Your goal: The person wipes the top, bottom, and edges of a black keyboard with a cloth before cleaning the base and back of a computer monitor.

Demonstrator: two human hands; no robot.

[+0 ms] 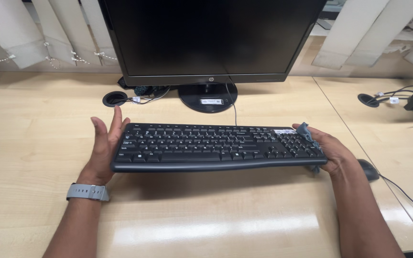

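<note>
A black keyboard (pixel 206 145) is lifted a little above the light wooden desk (pixel 206 215), its shadow beneath it. My right hand (pixel 328 153) grips the keyboard's right end, with a small grey-blue cloth (pixel 308 132) pinched between hand and keyboard. My left hand (pixel 105 148), a grey watch on its wrist, is flat against the keyboard's left end, fingers spread and pointing up. The keyboard's cable runs back toward the monitor.
A black monitor (pixel 211 38) on a round stand (pixel 208 97) stands just behind the keyboard. A cable hole (pixel 115 99) lies at the back left. A black mouse (pixel 369 169) with its wire sits right of my right forearm. Blinds hang behind.
</note>
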